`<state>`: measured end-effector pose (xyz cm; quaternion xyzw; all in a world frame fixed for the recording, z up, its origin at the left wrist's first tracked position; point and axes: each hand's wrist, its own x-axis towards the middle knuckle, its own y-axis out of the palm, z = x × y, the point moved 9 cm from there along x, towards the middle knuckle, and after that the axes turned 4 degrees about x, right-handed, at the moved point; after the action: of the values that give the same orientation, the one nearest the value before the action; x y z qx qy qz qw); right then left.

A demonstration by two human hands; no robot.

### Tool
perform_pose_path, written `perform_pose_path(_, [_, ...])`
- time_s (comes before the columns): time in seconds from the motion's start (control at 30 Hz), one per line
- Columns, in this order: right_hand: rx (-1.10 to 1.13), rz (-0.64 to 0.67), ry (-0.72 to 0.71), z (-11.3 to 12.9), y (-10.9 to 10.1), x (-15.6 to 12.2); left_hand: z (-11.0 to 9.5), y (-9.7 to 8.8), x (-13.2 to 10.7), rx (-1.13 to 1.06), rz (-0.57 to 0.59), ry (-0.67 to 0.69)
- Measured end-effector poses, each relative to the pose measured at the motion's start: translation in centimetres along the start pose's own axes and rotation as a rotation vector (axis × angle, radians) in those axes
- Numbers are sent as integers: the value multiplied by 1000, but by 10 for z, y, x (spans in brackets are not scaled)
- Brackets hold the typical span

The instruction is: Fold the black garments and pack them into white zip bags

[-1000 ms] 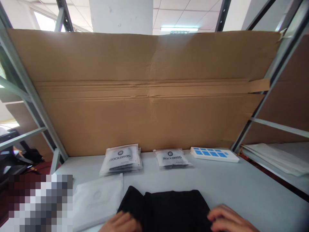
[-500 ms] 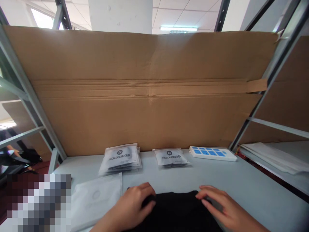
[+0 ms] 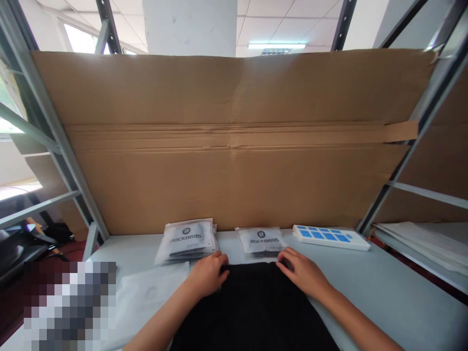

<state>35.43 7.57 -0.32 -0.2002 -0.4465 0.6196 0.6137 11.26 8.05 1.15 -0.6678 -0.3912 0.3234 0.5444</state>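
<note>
A black cloth item [image 3: 256, 307] lies spread across the front middle of the table, its lower part cut off by the view's bottom edge. At its far left corner my left hand [image 3: 209, 274] is closed, thumb and fingers pinching the fabric. My right hand [image 3: 302, 273] pinches the far right corner the same way. Just beyond the cloth's far edge lies a small ROCKBROS zip bag [image 3: 261, 241]. A stack of ROCKBROS bags [image 3: 188, 240] sits beyond my left hand. Under and beside my left forearm is a larger frosted plastic bag [image 3: 146, 297].
A white power strip with blue covers [image 3: 331, 237] lies at the back right of the grey table [image 3: 383, 287]. Behind stands a tall cardboard sheet [image 3: 234, 185] between metal shelf posts [image 3: 69, 146]. White sheets [image 3: 420, 241] lie on a neighbouring surface at right.
Both hands have moved forward and slightly closer together, drawing the black cloth's far edge toward the ROCKBROS bags. More of the cloth shows now. The view has shifted slightly.
</note>
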Motion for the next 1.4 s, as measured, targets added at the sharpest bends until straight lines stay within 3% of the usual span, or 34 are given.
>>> perform_pose_path(0.3, [6, -51, 6, -19, 8, -2, 12, 8, -1, -49, -27, 21])
perform_pose_path(0.87, [107, -40, -10, -23, 8, -4, 19, 6, -13, -134, -31, 77])
perform_pose_path(1.4, [209, -29, 28, -30, 7, -4, 25, 11, -11, -241, -66, 61])
